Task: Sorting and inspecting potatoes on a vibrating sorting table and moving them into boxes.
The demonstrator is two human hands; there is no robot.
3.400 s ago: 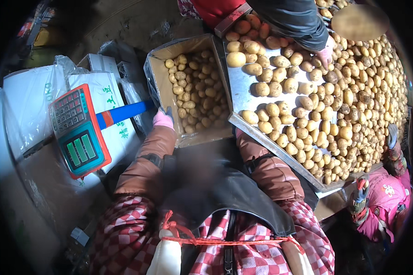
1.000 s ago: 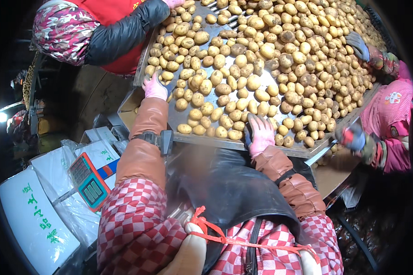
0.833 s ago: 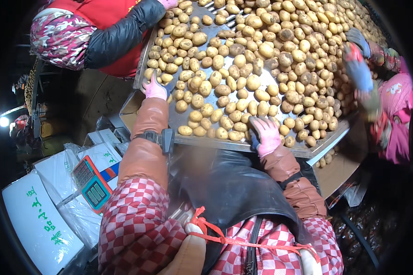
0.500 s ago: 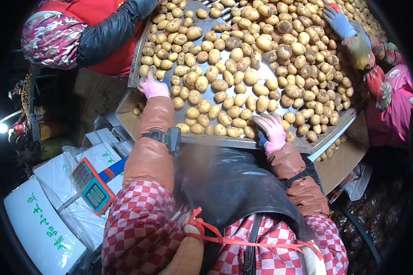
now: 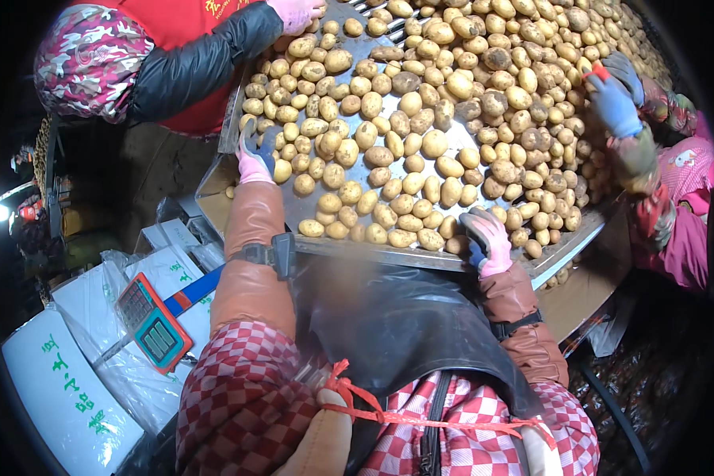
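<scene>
Potatoes point(image 5: 434, 143) crowd the table point(image 5: 359, 47), few seen yet in a box point(image 5: 583, 297), between spread left hand point(image 5: 255, 161) and loosely cupped right hand point(image 5: 492, 241).

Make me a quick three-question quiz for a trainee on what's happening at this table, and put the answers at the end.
1. What is spread over the metal table?
A) onions
B) potatoes
C) lemons

2. Is the scale with the keypad on the person's left or right?

3. True or false: the person's left hand and right hand both wear gloves with pink on them.

Key: 1. B. 2. Left. 3. True.
</scene>
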